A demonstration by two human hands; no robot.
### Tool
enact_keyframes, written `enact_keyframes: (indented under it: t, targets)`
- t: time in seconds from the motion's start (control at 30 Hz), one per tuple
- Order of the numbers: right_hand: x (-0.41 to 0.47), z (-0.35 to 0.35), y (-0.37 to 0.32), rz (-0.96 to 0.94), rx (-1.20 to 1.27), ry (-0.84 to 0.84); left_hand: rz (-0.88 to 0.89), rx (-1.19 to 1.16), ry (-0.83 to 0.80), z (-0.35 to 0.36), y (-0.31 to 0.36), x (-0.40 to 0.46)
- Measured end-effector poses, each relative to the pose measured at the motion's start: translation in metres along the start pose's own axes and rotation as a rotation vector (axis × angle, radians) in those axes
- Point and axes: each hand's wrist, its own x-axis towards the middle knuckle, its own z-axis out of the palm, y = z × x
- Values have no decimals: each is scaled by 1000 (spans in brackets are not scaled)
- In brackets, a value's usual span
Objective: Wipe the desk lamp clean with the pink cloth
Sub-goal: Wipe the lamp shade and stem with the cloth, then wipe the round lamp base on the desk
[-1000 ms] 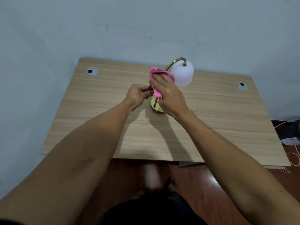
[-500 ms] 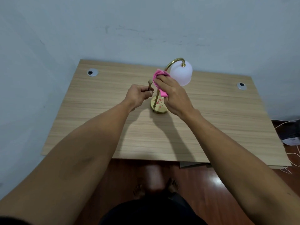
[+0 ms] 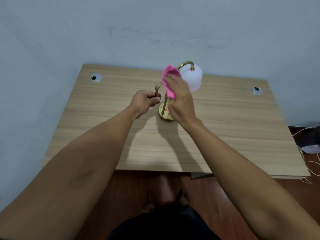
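Steadying the desk lamp [image 3: 183, 87] at mid-desk [image 3: 242, 135] with left hand [image 3: 145, 102] clenched on a brass side arm (presumably against tipping), right hand [image 3: 180, 99] pressing pink cloth [image 3: 169, 80] to its stem.

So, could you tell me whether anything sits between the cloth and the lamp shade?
Nothing visible does: the cloth, held by the right hand, lies right beside the shade on the stem.

Lamp stem [image 3: 164, 105] partly behind blurred right hand [image 3: 180, 99].
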Motion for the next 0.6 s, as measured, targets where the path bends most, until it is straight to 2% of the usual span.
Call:
enact_keyframes:
  t: [0.07,0.2,0.27,0.33,0.47,0.53,0.6]
  targets:
    - [1,7,6,-91,-102,-87,7,13,-14,0,1,0]
    - [-4,16,12,-27,-59,92,-11,-3,-10,-1,0,0]
    - [-8,16,20,69,-4,156,-24,-10,1,-1,-1,0]
    - [-17,16,32,312,107,183,-32,-12,8,-1,0,0]
    - [-24,7,62,1028,490,283,-36,-2,25,-2,1,-2]
    - [-24,2,74,1140,627,308,-46,7,37,-1,-1,-3]
    - [-23,-2,80,1125,648,255,-72,19,45,4,-5,-6]
